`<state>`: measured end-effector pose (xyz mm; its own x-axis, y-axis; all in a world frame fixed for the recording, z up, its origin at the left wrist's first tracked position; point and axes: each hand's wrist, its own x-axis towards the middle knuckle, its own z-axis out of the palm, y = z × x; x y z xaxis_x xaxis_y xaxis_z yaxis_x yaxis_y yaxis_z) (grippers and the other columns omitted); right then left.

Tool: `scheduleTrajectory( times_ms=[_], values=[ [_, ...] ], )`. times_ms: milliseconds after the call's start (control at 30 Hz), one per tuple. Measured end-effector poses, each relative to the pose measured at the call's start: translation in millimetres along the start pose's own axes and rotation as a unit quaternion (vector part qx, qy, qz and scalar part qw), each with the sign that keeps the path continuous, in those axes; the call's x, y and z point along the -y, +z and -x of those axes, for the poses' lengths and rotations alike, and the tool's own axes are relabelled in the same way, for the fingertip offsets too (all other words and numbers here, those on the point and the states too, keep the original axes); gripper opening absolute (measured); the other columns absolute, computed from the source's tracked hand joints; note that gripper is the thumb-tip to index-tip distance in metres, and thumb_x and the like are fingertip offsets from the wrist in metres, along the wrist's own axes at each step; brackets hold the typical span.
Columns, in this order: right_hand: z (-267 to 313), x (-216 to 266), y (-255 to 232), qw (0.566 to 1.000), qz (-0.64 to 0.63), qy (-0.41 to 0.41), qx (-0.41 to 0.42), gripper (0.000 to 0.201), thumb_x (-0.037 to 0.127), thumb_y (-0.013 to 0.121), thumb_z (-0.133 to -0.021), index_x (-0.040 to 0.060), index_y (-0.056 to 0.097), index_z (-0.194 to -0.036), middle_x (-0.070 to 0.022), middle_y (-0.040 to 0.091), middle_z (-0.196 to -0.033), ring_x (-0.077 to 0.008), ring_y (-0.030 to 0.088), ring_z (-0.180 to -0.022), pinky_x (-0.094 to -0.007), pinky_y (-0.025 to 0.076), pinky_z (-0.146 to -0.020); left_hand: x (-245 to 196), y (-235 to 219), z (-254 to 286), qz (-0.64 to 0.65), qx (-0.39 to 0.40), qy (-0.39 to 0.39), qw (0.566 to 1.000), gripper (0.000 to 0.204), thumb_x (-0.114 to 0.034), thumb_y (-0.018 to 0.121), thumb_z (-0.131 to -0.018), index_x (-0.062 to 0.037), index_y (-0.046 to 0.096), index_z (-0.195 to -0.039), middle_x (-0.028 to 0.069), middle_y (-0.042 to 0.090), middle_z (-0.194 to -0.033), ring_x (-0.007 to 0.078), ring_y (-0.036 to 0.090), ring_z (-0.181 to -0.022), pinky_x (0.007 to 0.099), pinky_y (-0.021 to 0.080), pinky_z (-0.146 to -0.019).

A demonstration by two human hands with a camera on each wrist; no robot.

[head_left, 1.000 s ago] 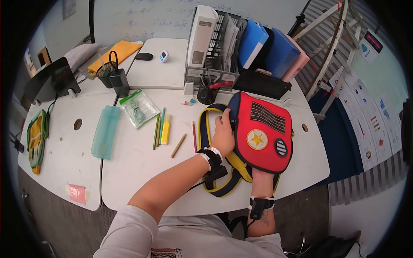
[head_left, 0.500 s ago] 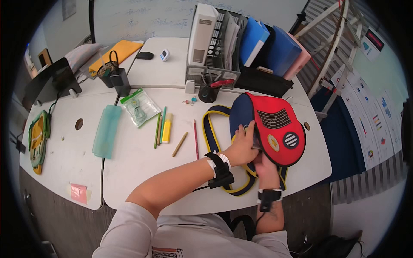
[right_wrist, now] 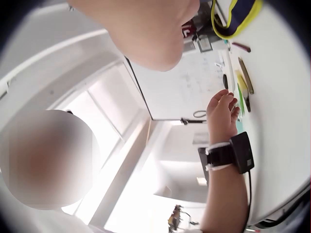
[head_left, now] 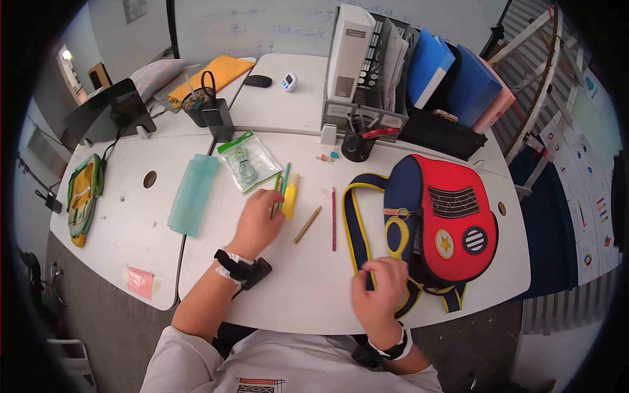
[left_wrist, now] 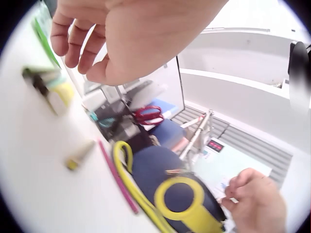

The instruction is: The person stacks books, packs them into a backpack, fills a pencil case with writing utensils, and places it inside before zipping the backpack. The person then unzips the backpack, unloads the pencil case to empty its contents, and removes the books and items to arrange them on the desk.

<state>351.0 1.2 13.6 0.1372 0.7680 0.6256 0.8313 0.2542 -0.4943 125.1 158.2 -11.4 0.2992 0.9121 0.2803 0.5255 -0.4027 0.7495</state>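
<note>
A small red and navy backpack [head_left: 462, 219] lies on the white table at the right, its navy side turned towards the pencils. My right hand [head_left: 381, 291] hovers by its yellow loop [head_left: 398, 237], fingers loosely curled with nothing in them. My left hand [head_left: 259, 221] hangs over the lower ends of the green pencils [head_left: 286, 177] and the yellow highlighter [head_left: 291, 196]. In the left wrist view that left hand [left_wrist: 121, 43] has relaxed, bent fingers and grips nothing. A gold-brown pencil [head_left: 307, 224] and a dark red pencil [head_left: 333, 219] lie between the hands.
A teal pouch [head_left: 194, 195] and a clear bag with a cable [head_left: 247, 160] lie left of the pencils. Behind stand a black pen cup [head_left: 357, 147] and a rack of binders [head_left: 350, 59]. A green and yellow pouch [head_left: 85, 196] lies far left.
Both hands have come away from the backpack. The left hand has moved left to the pencils; the right has withdrawn to the bag's near left side. The head view has shifted left.
</note>
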Motion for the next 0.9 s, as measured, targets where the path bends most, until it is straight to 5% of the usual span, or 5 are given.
scheduleTrajectory(
  times_ms=[233,500,567,800,900],
  values=[
    [-23.9,-10.7,85.0,0.981,-0.045,-0.072,0.172,0.036,0.013,0.068,-0.081,0.0020,0.058,-0.113,-0.0184,0.054,-0.114,-0.0377,0.054,-0.104,-0.0474,0.046,-0.087,31.5,-55.9,25.3,-0.123,-0.202,-0.009,0.972,0.027,0.003,0.064,-0.075,-0.0042,0.062,-0.100,0.0150,0.061,-0.111,0.0352,0.055,-0.111,0.0420,0.044,-0.098],
    [-65.4,-35.3,117.1,0.964,0.087,0.047,0.248,0.059,0.035,0.070,-0.086,-0.0005,0.050,-0.128,-0.0204,0.054,-0.116,-0.0378,0.054,-0.108,-0.0481,0.047,-0.089,107.9,-131.8,58.4,-0.324,-0.316,-0.082,0.888,0.053,-0.007,0.066,-0.078,-0.0022,0.051,-0.129,0.0190,0.059,-0.112,0.0326,0.058,-0.102,0.0421,0.048,-0.090],
    [-68.5,-22.5,121.6,0.961,0.093,0.048,0.257,0.062,0.038,0.070,-0.086,-0.0007,0.050,-0.130,-0.0203,0.054,-0.116,-0.0372,0.053,-0.108,-0.0477,0.047,-0.090,92.6,-136.3,61.9,-0.084,-0.230,-0.240,0.939,0.058,-0.008,0.066,-0.079,-0.0016,0.047,-0.134,0.0176,0.063,-0.105,0.0260,0.062,-0.087,0.0376,0.052,-0.076],
    [-72.8,-19.3,134.5,0.950,0.041,0.020,0.310,0.065,0.022,0.075,-0.083,-0.0029,0.045,-0.135,-0.0228,0.052,-0.121,-0.0402,0.051,-0.113,-0.0473,0.044,-0.097,65.8,-82.2,81.6,-0.035,-0.160,-0.138,0.977,0.045,-0.012,0.068,-0.085,-0.0006,0.050,-0.124,0.0118,0.064,-0.071,0.0205,0.058,-0.059,0.0338,0.047,-0.057],
    [-81.5,-37.5,125.0,0.953,0.022,0.028,0.301,0.051,0.008,0.074,-0.080,-0.0014,0.052,-0.125,-0.0223,0.056,-0.114,-0.0413,0.055,-0.107,-0.0470,0.046,-0.094,1.6,-74.9,89.8,-0.053,-0.018,-0.182,0.982,0.049,-0.017,0.070,-0.086,0.0038,0.047,-0.124,0.0192,0.070,-0.088,0.0307,0.067,-0.075,0.0388,0.052,-0.064]
  ],
)
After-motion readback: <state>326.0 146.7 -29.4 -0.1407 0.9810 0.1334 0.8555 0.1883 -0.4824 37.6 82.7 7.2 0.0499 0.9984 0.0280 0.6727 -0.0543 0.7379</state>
